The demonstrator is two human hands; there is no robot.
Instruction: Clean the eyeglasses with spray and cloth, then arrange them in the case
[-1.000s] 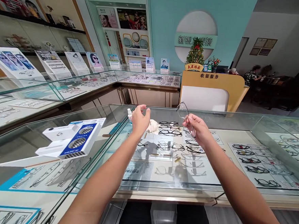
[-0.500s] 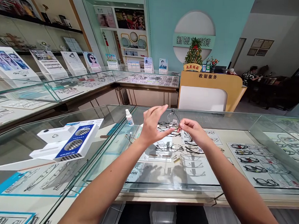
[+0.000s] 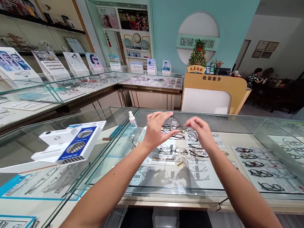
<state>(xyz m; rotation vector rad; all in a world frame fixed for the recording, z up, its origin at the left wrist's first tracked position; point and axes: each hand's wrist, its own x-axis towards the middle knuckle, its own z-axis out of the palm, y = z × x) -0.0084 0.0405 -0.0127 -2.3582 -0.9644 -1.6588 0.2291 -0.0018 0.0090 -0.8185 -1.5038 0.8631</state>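
My left hand (image 3: 156,128) is raised above the glass counter, thumb and fingers spread wide around a pair of thin dark-framed eyeglasses (image 3: 177,120). The fingertips and thumb seem to grip it at its edges. To the right, my right hand (image 3: 199,131) is apart from the eyeglasses, its fingers curled together. A small clear, shiny patch shows under these fingers; whether it is a held piece or glasses below, I cannot tell. Beneath both hands, clear-lensed eyeglasses (image 3: 165,150) lie on display cards inside the glass case (image 3: 167,193).
A white spray bottle (image 3: 132,120) stands on the glass left of my left hand. An opened blue and white box (image 3: 78,143) lies farther left. More eyeglasses (image 3: 260,173) fill the case at right. Beyond are a yellow-fronted desk (image 3: 237,99) and a seated person (image 3: 254,77).
My right hand has come away from the eyeglasses and moved slightly right, its fingers now curled. My left hand stays around the eyeglasses, its fingertips slightly lower.
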